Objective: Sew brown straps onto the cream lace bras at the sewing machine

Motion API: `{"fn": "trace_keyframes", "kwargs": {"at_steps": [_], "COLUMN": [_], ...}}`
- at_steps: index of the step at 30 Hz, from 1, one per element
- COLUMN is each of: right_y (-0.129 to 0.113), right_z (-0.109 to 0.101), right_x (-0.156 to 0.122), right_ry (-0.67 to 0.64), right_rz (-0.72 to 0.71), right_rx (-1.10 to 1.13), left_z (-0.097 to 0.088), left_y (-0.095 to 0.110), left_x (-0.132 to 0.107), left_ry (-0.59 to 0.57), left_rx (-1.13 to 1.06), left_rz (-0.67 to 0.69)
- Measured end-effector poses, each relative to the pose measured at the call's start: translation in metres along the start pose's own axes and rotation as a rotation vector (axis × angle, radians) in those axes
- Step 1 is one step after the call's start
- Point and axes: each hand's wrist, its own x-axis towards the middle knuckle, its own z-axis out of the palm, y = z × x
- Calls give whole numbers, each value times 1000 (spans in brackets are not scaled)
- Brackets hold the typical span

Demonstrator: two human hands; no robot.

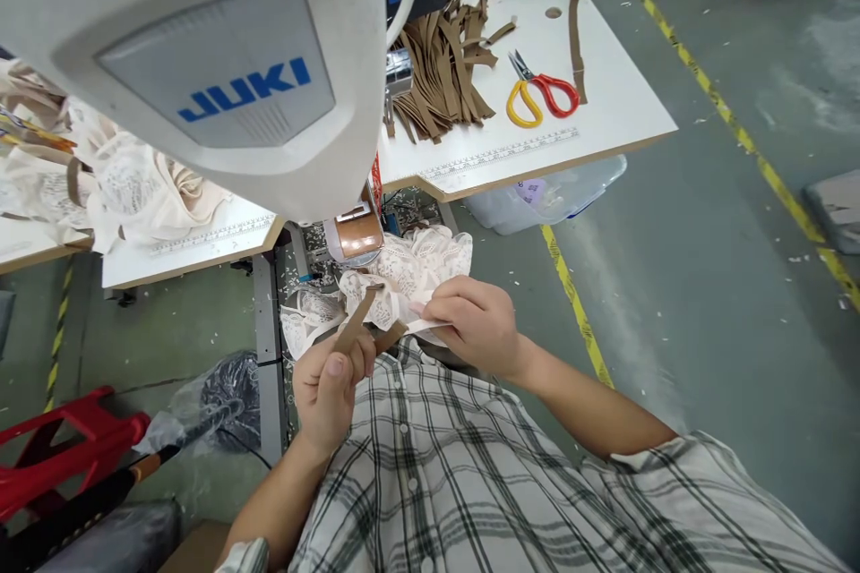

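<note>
My left hand [331, 385] is closed in a pinch on a brown strap strip [356, 322] that sticks up and to the right from my fingers. My right hand [474, 322] is closed on the edge of a cream lace fabric piece [409, 273] lying in my lap, just below the sewing machine. The two hands are close together, almost touching, in front of my plaid shirt. The strip's lower end passes under my left thumb toward the lace.
A white JUKI sewing machine head [221, 63] fills the upper left. On the white table [605, 121] lie a heap of brown strips [443, 63] and red-and-yellow scissors [541, 94]. More lace is piled at left [134, 188]. A clear bin [551, 197] sits under the table, a red stool [60, 448] lower left.
</note>
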Motion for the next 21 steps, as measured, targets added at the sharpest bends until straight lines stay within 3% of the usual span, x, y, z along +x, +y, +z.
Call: {"fn": "trace_keyframes", "kwargs": {"at_steps": [18,21], "right_y": [-2,-4], "right_z": [5,3], "right_x": [-1,1], "right_ry": [36,-59], "right_rz": [-76,36], "right_rx": [-15,33], "left_z": [-6,-8], "left_y": [0,2], "left_x": [-3,-1], "left_ry": [-29,-21], "left_rx": [-77,-88], "left_rz": [48,36]}}
